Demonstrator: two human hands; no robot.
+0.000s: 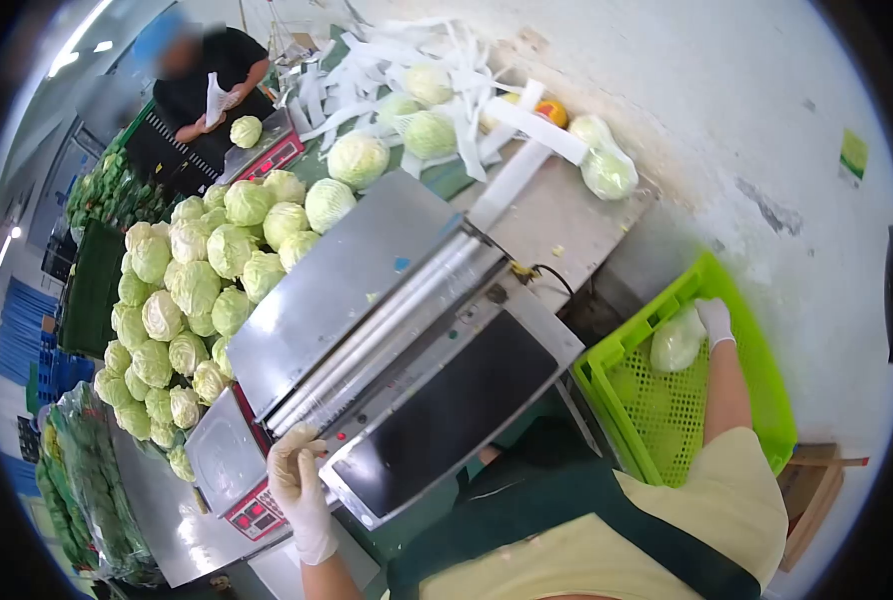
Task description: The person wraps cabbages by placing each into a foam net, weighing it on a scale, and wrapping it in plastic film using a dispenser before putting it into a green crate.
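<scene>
My left hand (302, 490), in a whitish glove, is by the near left end of the film-wrapping machine (432, 420). Its fingers are loosely bent with the thumb apart, and I see nothing held in it. At the far right, my right hand (715, 320), also gloved, reaches into a bright green basket (705, 275). It grips the side of a cabbage wrapped in clear film (677, 342); some of its fingers are hidden. The machine has a steel top (347, 280), long rollers and a dark flat plate (447, 415).
Many pale green cabbages (197, 290) are piled left of the machine. A red-and-silver scale (232, 460) stands beside my left hand. White strips (397, 60) and several cabbages lie at the back. A co-worker (212, 85) stands behind another scale (277, 150). A wall (767, 130) bounds the right.
</scene>
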